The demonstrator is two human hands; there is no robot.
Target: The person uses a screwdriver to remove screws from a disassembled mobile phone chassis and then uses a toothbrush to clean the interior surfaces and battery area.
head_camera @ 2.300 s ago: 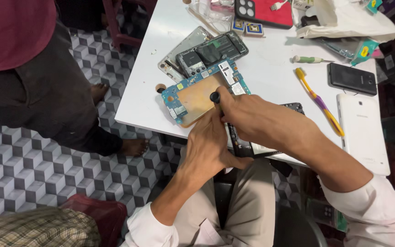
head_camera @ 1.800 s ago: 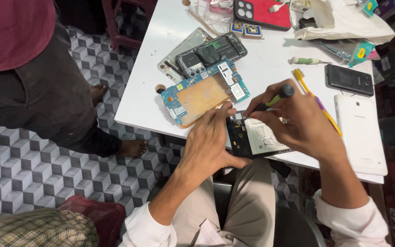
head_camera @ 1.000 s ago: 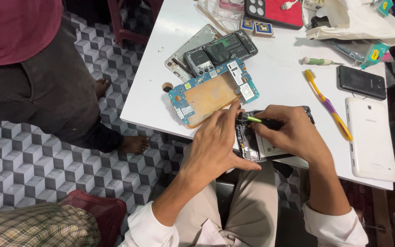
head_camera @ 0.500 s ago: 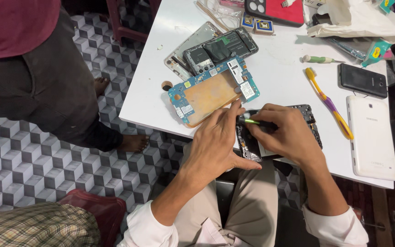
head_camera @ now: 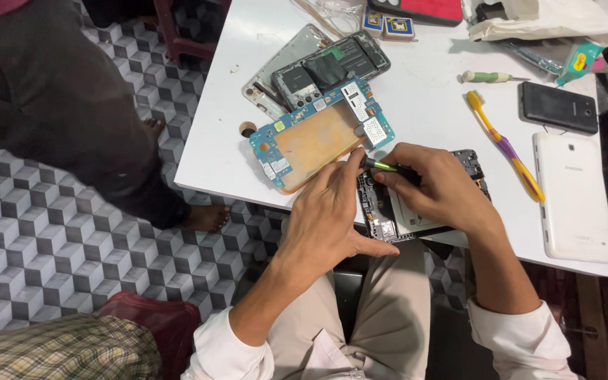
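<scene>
Bystander's bare foot (head_camera: 205,218) on the tiled floor, at 9 o'clock from the desk (head_camera: 423,105). Circuit board (head_camera: 318,137), blue w/ orange patch, lies near the desk edge. L hand (head_camera: 332,211) lies flat, fingers spread, holding nothing, pinning the open phone frame (head_camera: 388,211) just at 4 o'clock of the board. R hand (head_camera: 438,190) has a narrow pinch grip on a green-tipped tool (head_camera: 385,167), tip at the frame's top corner. Toothbrush (head_camera: 504,144) and white tablet (head_camera: 575,197) at 3 o'clock. Risk: frame overhangs the edge; a slip of the tip could scratch parts or nudge the frame off.
</scene>
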